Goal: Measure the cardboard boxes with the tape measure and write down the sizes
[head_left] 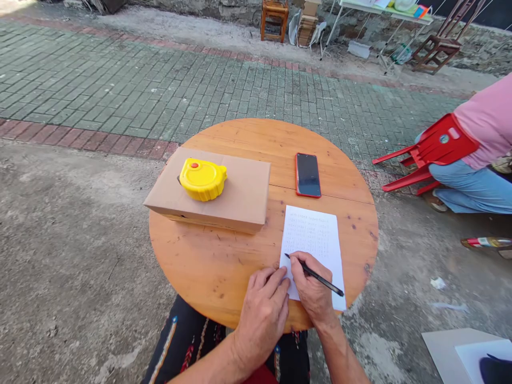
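Note:
A black pen (322, 280) is pinched in my right hand (312, 285), its tip touching the white sheet of paper (312, 234). Rows of small handwriting cover the upper part of the sheet; they are too small to read. My left hand (266, 304) lies on the table with its fingers loosely bent, the fingertips at the paper's lower left edge. Nothing shows in that hand. Beyond the sheet lies a phone (308, 175) in a red case, screen dark. On the left, a yellow tape-measure-shaped case (202, 180) with a red button sits on a closed cardboard box (244, 186).
The round wooden table (224, 266) stands on concrete, with green paving (132, 80) beyond. To the right, a person in a pink top (486, 122) sits by a red plastic chair (444, 144). A bottle (486, 242) lies on the ground. Wooden chairs (274, 18) stand along the far wall.

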`<action>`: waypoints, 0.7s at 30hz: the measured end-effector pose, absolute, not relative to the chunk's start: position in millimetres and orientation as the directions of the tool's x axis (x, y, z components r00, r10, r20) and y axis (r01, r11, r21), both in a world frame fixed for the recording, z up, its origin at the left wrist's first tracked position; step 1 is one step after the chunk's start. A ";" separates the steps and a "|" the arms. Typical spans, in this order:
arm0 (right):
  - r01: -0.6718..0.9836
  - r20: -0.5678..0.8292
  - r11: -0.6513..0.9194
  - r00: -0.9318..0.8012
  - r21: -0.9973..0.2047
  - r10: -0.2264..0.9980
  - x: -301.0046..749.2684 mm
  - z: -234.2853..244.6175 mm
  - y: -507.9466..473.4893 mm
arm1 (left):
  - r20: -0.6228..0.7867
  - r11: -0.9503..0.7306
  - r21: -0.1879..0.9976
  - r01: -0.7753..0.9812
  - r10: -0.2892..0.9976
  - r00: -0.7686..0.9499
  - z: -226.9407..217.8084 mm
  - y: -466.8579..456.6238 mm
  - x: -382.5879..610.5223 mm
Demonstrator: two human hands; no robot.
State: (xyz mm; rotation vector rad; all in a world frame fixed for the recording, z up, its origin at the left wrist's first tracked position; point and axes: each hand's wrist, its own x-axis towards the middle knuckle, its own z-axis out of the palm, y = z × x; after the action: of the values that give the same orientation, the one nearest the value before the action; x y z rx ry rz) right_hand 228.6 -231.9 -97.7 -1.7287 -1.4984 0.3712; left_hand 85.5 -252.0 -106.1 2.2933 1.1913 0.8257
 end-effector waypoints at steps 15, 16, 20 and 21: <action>0.689 0.251 0.025 0.230 -0.724 0.940 228.3 -92.7 -232.1 | 0.304 -0.532 0.627 0.569 0.840 0.450 -104.7 -251.9 85.1; 0.691 0.253 0.028 0.227 -0.722 0.940 228.4 -92.6 -232.0 | 0.307 -0.533 0.627 0.568 0.839 0.449 -104.5 -251.7 85.2; 0.694 0.270 0.047 0.216 -0.718 0.938 229.4 -92.5 -231.9 | 0.308 -0.535 0.626 0.568 0.838 0.449 -104.5 -251.1 85.1; 0.695 0.273 0.051 0.213 -0.718 0.938 229.5 -92.5 -232.0 | 0.307 -0.534 0.626 0.568 0.839 0.449 -104.6 -251.0 85.1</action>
State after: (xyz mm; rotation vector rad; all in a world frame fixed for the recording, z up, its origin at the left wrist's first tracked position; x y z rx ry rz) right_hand 229.5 -232.0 -92.5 -1.7029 -1.5420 0.3914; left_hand 85.1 -251.0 -104.6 2.2685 1.1827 0.8377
